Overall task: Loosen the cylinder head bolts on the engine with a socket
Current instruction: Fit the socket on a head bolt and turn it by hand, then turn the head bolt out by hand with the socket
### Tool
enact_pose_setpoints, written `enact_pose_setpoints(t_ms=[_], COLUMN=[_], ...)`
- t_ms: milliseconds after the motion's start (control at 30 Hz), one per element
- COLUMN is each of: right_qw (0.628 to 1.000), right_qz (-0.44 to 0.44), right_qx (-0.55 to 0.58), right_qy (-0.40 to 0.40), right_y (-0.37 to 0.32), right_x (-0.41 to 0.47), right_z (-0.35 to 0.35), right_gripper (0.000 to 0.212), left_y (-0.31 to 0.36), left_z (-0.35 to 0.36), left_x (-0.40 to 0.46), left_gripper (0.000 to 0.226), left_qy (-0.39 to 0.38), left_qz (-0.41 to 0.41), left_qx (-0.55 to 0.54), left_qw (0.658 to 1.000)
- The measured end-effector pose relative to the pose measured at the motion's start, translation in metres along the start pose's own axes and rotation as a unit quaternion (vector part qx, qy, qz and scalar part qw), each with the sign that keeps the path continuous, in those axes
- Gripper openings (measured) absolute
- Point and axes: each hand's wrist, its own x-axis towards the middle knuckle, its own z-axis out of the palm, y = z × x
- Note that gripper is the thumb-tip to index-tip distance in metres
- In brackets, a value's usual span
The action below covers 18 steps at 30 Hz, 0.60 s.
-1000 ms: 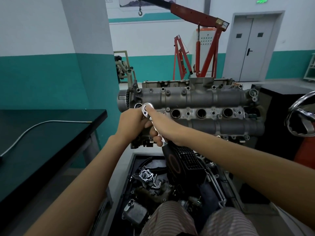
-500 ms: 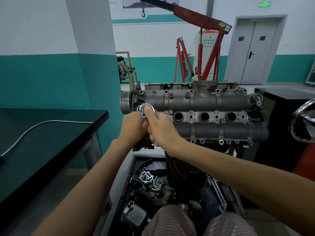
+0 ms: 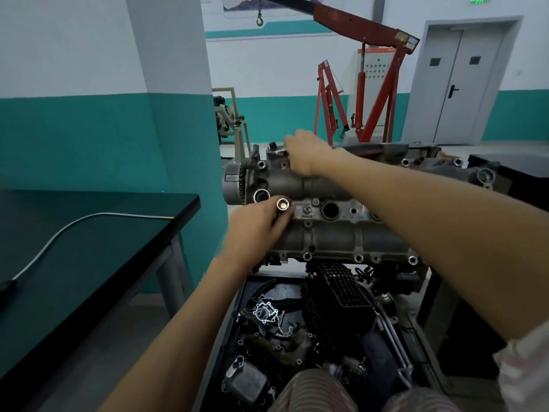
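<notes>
Teal-banded workshop walls and a red engine hoist (image 3: 371,84) stand behind. Left hand (image 3: 255,230) pinches a short silver metal socket (image 3: 281,205) at the grey aluminium cylinder head (image 3: 326,233); beyond it, right hand (image 3: 306,153) curls over a chrome wrench (image 3: 277,150) at the head's far edge.

The engine (image 3: 341,230) sits straight ahead of you. A bench (image 3: 89,233) stands to its left. Below and nearer lies a tray of parts (image 3: 237,322). An engine hoist (image 3: 371,84) stands far behind, with a door (image 3: 457,84) to its right.
</notes>
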Motion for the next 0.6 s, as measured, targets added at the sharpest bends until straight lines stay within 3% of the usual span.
enact_pose_setpoints(t_ms=[267,367,500,600], right_qw=[0.999,0.996,0.987,0.969], right_qz=[0.002,0.053,0.033,0.089], right_qx=[-0.044,-0.03,-0.031,-0.052], right_qy=[-0.003,0.066,0.152,0.224], right_y=[0.009,0.011,0.013,0.022], right_x=[0.01,0.003,-0.017,-0.031], right_z=[0.015,0.017,0.028,0.034], right_gripper=[0.032,0.03,0.031,0.029], left_y=[0.002,0.001,0.001,0.001], left_z=[-0.001,-0.002,-0.005,-0.009], left_x=[0.0,-0.001,-0.002,-0.002], left_gripper=[0.018,0.02,0.027,0.033], left_qy=[0.006,0.0,0.005,-0.02], left_qz=[0.0,0.008,0.026,0.011], left_qx=[-0.014,-0.015,-0.019,-0.037], left_qw=[1.0,1.0,0.999,0.999])
